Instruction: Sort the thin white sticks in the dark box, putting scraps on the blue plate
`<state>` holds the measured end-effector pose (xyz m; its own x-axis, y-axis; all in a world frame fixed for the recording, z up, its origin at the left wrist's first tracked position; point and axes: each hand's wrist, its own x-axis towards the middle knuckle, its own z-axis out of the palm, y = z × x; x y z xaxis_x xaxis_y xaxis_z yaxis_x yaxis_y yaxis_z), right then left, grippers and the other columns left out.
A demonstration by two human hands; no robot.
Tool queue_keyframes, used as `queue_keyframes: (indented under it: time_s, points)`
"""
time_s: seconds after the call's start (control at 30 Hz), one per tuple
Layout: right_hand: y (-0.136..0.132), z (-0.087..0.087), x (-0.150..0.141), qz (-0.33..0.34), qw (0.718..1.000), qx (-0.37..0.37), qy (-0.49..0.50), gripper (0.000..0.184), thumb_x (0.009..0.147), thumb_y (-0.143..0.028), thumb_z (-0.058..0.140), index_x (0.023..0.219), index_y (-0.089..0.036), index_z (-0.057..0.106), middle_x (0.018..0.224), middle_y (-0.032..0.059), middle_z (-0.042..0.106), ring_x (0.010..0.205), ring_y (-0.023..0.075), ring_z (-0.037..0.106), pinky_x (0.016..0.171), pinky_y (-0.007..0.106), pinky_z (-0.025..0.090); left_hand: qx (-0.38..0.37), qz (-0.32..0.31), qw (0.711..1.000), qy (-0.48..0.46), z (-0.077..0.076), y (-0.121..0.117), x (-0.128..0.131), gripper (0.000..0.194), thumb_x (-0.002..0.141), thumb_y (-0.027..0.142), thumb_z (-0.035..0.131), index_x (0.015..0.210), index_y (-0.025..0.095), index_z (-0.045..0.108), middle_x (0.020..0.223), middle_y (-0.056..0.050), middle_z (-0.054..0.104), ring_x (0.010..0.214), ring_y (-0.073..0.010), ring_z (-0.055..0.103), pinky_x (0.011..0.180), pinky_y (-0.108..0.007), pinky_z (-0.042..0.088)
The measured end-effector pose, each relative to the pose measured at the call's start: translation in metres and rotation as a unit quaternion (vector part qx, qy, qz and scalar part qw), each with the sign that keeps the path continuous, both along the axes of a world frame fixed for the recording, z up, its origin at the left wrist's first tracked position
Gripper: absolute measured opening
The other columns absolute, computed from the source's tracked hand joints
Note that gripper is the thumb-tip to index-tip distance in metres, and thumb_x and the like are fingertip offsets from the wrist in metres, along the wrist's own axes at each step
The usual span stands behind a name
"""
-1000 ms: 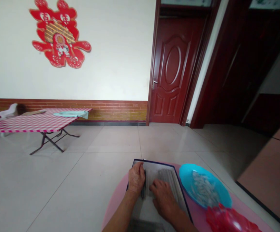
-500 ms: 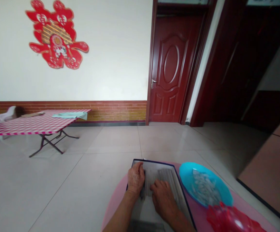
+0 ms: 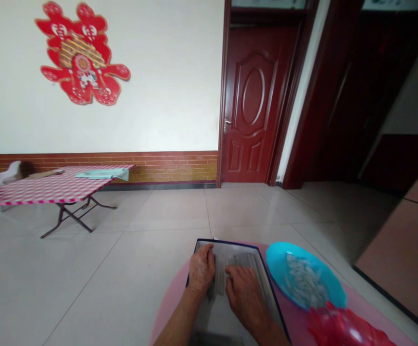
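had the left hand [image 3: 201,267] at ten o'clock within a shallow navy-rimmed tray [image 3: 230,242], fingers curled inward beside thin grey strips [image 3: 221,275]. had the right hand [image 3: 245,290] at three o'clock, back upward, fingers bent over the same strips. could not tell, through the blur, a grasp from a light touch in either. saw the strips side by side, lengthwise, between both hands and on toward one o'clock in the tray. noted, under the tray, a pink table [image 3: 169,298]; just beside, at three o'clock, a turquoise bowl [image 3: 278,262] of pale pieces [image 3: 307,281]; at the bowl's five o'clock, a shiny red plastic bag [image 3: 349,327].
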<state>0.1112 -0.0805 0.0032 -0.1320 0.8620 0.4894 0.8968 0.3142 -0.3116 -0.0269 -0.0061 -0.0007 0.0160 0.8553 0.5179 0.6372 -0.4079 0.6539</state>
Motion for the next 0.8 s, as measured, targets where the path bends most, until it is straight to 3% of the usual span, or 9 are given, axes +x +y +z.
queue_keyframes:
  time_s: [0.17, 0.3, 0.4, 0.5, 0.57, 0.67, 0.8]
  points:
    - [0.003, 0.001, 0.006, -0.004, 0.999, 0.033, 0.027, 0.022, 0.088, -0.011, 0.039, 0.093, -0.02, 0.058, 0.088, 0.0062, 0.065, 0.085, 0.0222, 0.056, 0.08, 0.036, 0.035, 0.051, -0.025, 0.998, 0.026, 0.001, -0.002, 0.001, 0.034, 0.084, 0.01, 0.04, 0.108, 0.016, 0.064, 0.096, -0.01, 0.068, 0.091, -0.019, 0.064, 0.086, -0.033, 0.051]
    - [0.007, -0.002, 0.011, -0.01, 0.997, 0.056, 0.046, 0.025, 0.091, -0.014, 0.034, 0.095, -0.019, 0.059, 0.089, 0.0075, 0.066, 0.085, 0.022, 0.057, 0.081, 0.037, 0.038, 0.121, -0.14, 0.982, 0.044, 0.005, -0.007, 0.003, 0.045, 0.075, 0.003, 0.042, 0.112, 0.018, 0.062, 0.114, -0.009, 0.064, 0.108, -0.0194, 0.056, 0.096, -0.038, 0.045]
    - [0.01, -0.003, 0.013, -0.008, 0.993, 0.083, 0.081, 0.024, 0.093, -0.019, 0.035, 0.097, -0.02, 0.058, 0.091, 0.0068, 0.067, 0.085, 0.021, 0.058, 0.08, 0.037, 0.042, 0.13, -0.213, 0.966, 0.072, 0.012, -0.015, 0.009, 0.04, 0.075, 0.007, 0.046, 0.109, 0.018, 0.063, 0.108, -0.008, 0.067, 0.102, -0.0206, 0.058, 0.094, -0.041, 0.045]
    - [0.013, -0.002, 0.014, 0.001, 0.988, 0.101, 0.117, 0.024, 0.093, -0.023, 0.034, 0.098, -0.021, 0.058, 0.093, 0.0066, 0.067, 0.086, 0.0203, 0.06, 0.08, 0.036, 0.045, 0.119, -0.236, 0.958, 0.111, 0.017, -0.021, 0.013, 0.029, 0.085, 0.016, 0.045, 0.107, 0.018, 0.064, 0.099, -0.008, 0.068, 0.093, -0.0209, 0.06, 0.087, -0.039, 0.048]
    - [0.014, -0.002, 0.015, -0.021, 0.985, 0.102, 0.137, 0.025, 0.093, -0.025, 0.036, 0.106, -0.019, 0.056, 0.094, 0.0077, 0.067, 0.088, 0.0209, 0.061, 0.08, 0.036, 0.047, 0.109, -0.219, 0.962, 0.123, 0.017, -0.021, 0.014, 0.029, 0.09, 0.02, 0.042, 0.109, 0.019, 0.063, 0.093, -0.008, 0.067, 0.088, -0.0199, 0.06, 0.082, -0.035, 0.05]
    - [0.014, -0.003, 0.018, -0.042, 0.985, 0.084, 0.144, 0.028, 0.09, -0.023, 0.039, 0.114, -0.016, 0.053, 0.095, 0.0091, 0.066, 0.088, 0.0217, 0.061, 0.08, 0.037, 0.047, 0.1, -0.114, 0.983, 0.106, 0.009, -0.014, 0.01, 0.031, 0.093, 0.02, 0.037, 0.111, 0.017, 0.063, 0.086, -0.008, 0.066, 0.084, -0.0198, 0.06, 0.079, -0.034, 0.051]
    - [0.009, -0.002, 0.013, 0.067, 0.997, -0.003, 0.042, 0.018, 0.086, -0.016, 0.044, 0.09, -0.02, 0.062, 0.088, 0.0056, 0.063, 0.086, 0.0209, 0.058, 0.077, 0.036, 0.044, 0.095, 0.015, 0.994, 0.045, 0.001, -0.002, 0.002, 0.03, 0.093, 0.023, 0.037, 0.106, 0.015, 0.063, 0.092, -0.01, 0.068, 0.088, -0.0206, 0.063, 0.083, -0.035, 0.052]
